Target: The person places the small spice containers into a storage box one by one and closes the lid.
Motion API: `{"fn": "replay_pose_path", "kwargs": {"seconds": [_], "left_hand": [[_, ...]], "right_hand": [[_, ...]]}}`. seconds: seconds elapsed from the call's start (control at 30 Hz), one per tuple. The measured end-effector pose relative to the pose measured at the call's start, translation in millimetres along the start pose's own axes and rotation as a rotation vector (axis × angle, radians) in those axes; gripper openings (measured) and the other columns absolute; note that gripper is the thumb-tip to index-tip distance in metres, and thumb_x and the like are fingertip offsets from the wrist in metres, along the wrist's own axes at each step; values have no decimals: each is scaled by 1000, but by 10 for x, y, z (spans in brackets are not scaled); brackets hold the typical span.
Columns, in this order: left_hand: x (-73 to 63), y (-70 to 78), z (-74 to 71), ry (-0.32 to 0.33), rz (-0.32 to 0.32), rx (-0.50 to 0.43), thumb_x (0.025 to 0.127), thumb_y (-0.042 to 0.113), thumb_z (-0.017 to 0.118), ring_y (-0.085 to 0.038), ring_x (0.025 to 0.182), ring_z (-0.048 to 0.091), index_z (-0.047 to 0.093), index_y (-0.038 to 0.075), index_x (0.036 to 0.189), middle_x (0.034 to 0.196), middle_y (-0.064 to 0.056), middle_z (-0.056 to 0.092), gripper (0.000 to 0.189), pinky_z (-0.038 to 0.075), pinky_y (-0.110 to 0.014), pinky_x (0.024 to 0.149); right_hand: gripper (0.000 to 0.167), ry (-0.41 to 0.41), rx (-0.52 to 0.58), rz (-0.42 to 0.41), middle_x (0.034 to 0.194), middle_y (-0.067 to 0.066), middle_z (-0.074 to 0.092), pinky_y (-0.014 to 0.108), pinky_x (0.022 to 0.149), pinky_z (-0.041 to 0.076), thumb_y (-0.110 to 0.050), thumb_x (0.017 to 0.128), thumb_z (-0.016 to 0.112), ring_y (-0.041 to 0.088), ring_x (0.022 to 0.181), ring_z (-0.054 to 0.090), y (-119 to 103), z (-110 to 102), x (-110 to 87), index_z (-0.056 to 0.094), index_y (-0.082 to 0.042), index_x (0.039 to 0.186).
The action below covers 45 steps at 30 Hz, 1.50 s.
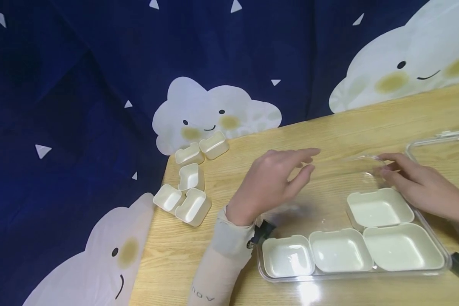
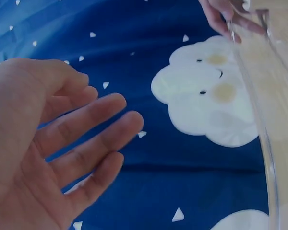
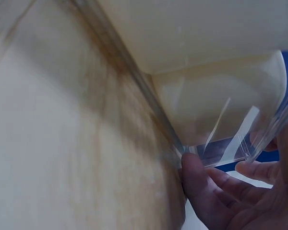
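Observation:
A clear plastic box (image 1: 330,277) on the wooden table holds several cream-coloured cups; three line its near side, including the near-left cup (image 1: 288,257), and another cup (image 1: 380,208) sits behind them at the right. My right hand (image 1: 413,178) grips the box's far right corner. In the right wrist view, that hand (image 3: 230,196) has its thumb and fingers against the clear wall. Over the left part of the box is my left hand (image 1: 269,182), fingers extended and nothing held. Its spread fingers (image 2: 89,160) show in the left wrist view.
Several more cream cups, such as the near one (image 1: 194,208), stand at the table's left side. A clear lid-like frame (image 1: 424,142) lies at the far right. Behind the table (image 1: 168,255) hangs a dark blue curtain (image 1: 99,85) with cloud prints.

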<state>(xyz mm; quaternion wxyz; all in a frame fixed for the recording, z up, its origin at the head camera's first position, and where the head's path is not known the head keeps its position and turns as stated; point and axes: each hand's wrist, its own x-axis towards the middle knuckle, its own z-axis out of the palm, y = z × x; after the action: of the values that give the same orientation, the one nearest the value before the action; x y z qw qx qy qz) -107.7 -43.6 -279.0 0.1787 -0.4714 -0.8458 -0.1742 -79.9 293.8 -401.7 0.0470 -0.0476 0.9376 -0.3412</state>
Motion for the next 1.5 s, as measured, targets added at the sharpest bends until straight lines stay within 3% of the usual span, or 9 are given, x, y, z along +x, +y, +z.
{"fn": "replay_pose_path", "kwargs": {"seconds": [0.27,0.47,0.57,0.7,0.8,1.03,1.13,1.33,1.5], "left_hand": [[-167,-100,-38,1,-105,86,104,26,58,-10,95,77,68,14,132,114,4,80,32,61,-32,86],[-321,-151,-118,-45,-172,177,103,28,61,-13,95,78,69,15,131,114,1,80,33,62,-34,84],[-409,-187,-182,-100,-224,291,102,31,63,-17,86,77,71,13,128,107,-2,80,32,61,-36,78],[-521,-248,-254,-229,-346,399,102,38,62,-24,81,76,70,13,127,101,-3,80,36,60,-41,73],[-589,-293,-289,-307,-443,398,103,43,60,-28,83,76,68,15,131,102,-4,79,39,59,-45,72],[-765,-399,-344,-420,-603,328,102,43,62,-30,93,76,68,13,128,108,-6,79,41,59,-48,77],[-846,-462,-381,-486,-712,285,102,44,62,-31,95,75,66,13,126,111,-8,78,40,59,-50,77],[-1004,-618,-491,-587,-934,210,100,44,65,-29,82,67,64,10,102,94,-7,70,34,53,-48,69],[-1116,-736,-583,-596,-1021,176,97,44,68,-23,72,58,56,12,81,75,-2,55,37,46,-41,63]], "right_hand": [[53,15,4,2,136,36,58,71,88,43,-39,111,40,63,119,55,25,20,-13,37,-13,156],[53,7,7,-3,137,38,57,73,86,43,-40,111,40,64,119,55,19,33,-3,37,-12,156],[52,8,4,-8,136,37,58,72,86,43,-39,111,40,64,118,55,22,30,3,37,-12,156],[50,20,1,-14,134,35,60,70,86,44,-37,111,41,62,117,57,33,25,1,39,-13,155],[50,28,0,-15,133,35,61,70,86,44,-37,111,41,61,117,57,41,20,1,39,-13,154],[49,38,2,-22,132,34,61,69,87,43,-37,110,42,60,117,58,42,16,2,41,-13,153],[49,37,4,-23,133,35,61,69,88,42,-37,110,42,60,118,57,40,19,4,41,-13,153],[50,40,3,-25,133,34,62,68,89,42,-37,110,43,60,119,57,40,14,2,40,-13,154],[50,33,7,-18,133,34,62,68,89,42,-38,110,42,60,118,57,32,16,-2,40,-12,154]]}}
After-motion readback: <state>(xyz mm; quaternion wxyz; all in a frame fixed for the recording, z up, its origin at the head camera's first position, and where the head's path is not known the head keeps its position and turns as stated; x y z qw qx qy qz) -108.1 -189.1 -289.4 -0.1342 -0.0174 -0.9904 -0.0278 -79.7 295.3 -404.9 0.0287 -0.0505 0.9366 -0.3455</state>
